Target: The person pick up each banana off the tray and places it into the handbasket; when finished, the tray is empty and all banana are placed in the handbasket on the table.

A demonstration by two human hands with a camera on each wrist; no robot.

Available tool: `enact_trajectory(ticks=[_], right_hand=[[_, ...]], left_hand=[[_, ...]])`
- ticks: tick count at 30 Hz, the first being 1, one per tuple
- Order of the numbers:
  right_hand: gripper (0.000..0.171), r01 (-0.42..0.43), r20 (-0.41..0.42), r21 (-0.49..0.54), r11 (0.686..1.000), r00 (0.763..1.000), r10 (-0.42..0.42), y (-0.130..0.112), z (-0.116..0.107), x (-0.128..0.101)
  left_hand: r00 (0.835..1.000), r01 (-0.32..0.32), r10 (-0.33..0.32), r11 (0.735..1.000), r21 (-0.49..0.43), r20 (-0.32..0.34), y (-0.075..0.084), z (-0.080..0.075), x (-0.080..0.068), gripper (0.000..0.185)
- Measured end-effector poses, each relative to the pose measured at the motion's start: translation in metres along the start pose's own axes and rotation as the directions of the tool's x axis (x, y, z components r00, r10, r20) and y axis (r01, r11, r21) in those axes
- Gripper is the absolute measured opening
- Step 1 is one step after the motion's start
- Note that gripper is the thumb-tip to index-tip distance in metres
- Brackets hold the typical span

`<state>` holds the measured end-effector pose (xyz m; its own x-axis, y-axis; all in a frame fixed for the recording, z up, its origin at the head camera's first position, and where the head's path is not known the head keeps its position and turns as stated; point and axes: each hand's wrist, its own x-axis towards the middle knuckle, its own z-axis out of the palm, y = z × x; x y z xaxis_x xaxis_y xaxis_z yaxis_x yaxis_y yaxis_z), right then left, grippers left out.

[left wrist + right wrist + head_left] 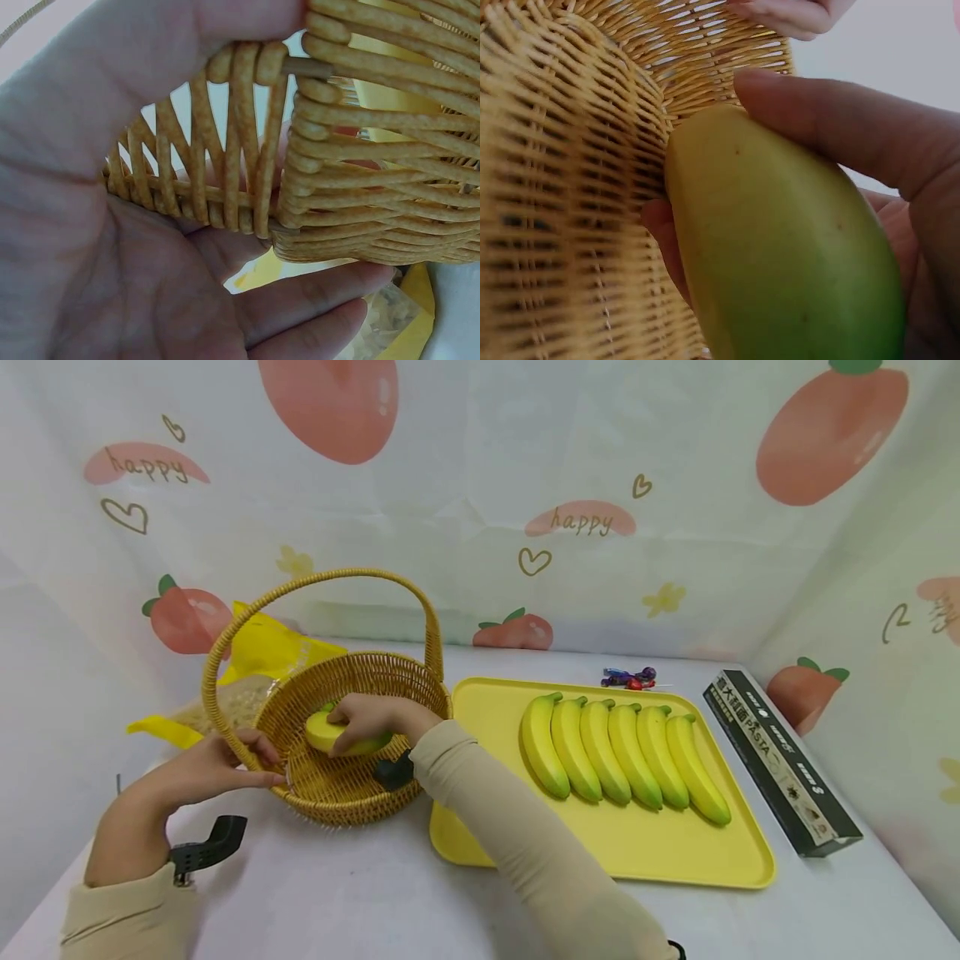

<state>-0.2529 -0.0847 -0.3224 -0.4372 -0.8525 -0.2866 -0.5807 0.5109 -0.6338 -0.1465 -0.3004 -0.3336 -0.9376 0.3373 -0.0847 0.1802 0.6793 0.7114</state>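
A wicker basket (352,812) with a tall arched handle stands on the left part of the table. My left hand (213,768) grips its left side where the handle meets the rim, thumb on one side and fingers on the other in the left wrist view. Inside the basket, my right hand (372,714) holds a banana (321,735), low near the woven bottom. The right wrist view shows this banana (772,232) close up, yellow shading to green, between thumb and fingers. Whether it touches the bottom I cannot tell.
Right of the basket lies a yellow tray (600,853) with a row of several bananas (611,752). A black pasta box (783,760) sits beyond its right edge. Small wrapped candies (630,678) lie behind it. A yellow bag (262,647) is behind the basket.
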Motion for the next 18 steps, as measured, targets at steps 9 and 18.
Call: enact_trajectory(ticks=[9, 18], right_hand=[[0.049, -0.117, 0.019, 0.086, 0.989, 0.993, 0.116, -0.014, 0.012, 0.015], [0.075, -0.207, 0.214, 0.404, 0.891, 0.968, 0.129, -0.009, 0.022, 0.019]], left_hand=[[1.0, -0.028, 0.028, 1.0, -0.011, 0.0, 0.001, -0.001, 0.0, 0.017], [1.0, -0.013, 0.013, 1.0, 0.0, -0.001, 0.001, 0.0, -0.001, 0.02]])
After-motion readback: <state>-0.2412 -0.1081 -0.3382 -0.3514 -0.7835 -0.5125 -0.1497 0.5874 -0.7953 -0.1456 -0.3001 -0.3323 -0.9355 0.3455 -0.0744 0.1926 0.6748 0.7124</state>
